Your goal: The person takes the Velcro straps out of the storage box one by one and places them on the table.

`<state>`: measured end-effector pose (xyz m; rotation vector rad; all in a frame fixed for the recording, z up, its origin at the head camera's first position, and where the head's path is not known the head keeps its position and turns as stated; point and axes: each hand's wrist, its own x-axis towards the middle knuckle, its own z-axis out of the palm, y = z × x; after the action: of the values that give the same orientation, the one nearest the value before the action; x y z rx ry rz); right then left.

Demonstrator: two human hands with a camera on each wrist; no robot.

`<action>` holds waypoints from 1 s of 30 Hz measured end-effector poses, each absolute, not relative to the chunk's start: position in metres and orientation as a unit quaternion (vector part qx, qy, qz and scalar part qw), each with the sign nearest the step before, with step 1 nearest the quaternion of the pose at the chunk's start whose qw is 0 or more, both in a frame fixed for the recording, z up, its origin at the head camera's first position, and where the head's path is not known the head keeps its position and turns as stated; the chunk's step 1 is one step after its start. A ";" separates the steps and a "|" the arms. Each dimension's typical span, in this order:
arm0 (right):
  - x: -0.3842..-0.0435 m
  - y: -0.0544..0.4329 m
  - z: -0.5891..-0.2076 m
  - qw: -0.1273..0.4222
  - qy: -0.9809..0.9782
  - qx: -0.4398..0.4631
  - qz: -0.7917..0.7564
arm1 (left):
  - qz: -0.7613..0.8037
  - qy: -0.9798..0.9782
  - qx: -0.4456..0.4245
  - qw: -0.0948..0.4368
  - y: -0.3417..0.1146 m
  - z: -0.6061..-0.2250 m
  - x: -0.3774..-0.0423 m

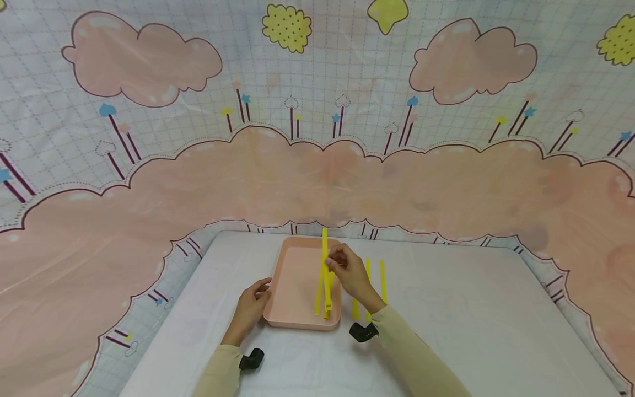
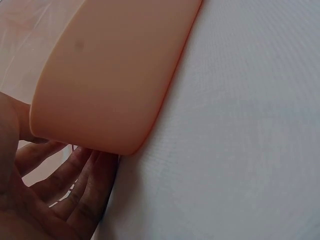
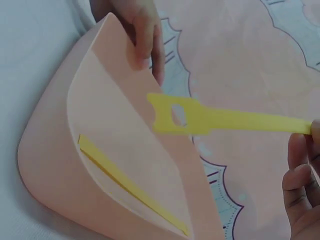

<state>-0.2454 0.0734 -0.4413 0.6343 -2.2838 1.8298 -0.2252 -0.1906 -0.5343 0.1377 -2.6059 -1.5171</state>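
Observation:
In the head view my right hand [image 1: 349, 273] pinches a yellow hook-and-loop cable tie [image 1: 324, 248] between thumb and fingertips above the pink tray [image 1: 292, 322]. Its wide slotted head [image 3: 192, 117] points away from the fingers in the right wrist view. Another yellow tie [image 3: 130, 182] lies inside the tray along its wall. At the tray's left side is my left hand [image 1: 251, 306], gripping the wall with the thumb at the rim. The left wrist view shows its fingers [image 2: 65, 175] against the tray's corner, their tips hidden behind the wall.
More yellow ties [image 1: 383, 281] lie on the white tabletop [image 1: 456, 303] right of the tray, partly hidden by the right hand and forearm. A black device [image 1: 364, 332] sits at the right wrist and another black device [image 1: 251, 359] at the left. A patterned cloth [image 1: 317, 182] hangs behind the table.

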 end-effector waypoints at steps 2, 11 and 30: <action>-0.246 0.076 -0.443 0.066 -0.760 0.198 0.616 | -0.503 -0.861 0.045 0.062 -0.191 -0.534 -0.225; -0.246 0.089 -0.448 0.067 -0.754 0.173 0.630 | -0.508 -0.858 0.040 0.060 -0.190 -0.534 -0.224; -0.245 0.118 -0.450 0.078 -0.749 0.125 0.646 | -0.507 -0.859 0.044 0.055 -0.192 -0.540 -0.228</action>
<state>-0.2448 0.1182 -0.4498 0.3733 -2.2421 1.9349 -0.2281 -0.1924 -0.5399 0.1330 -2.6070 -1.5404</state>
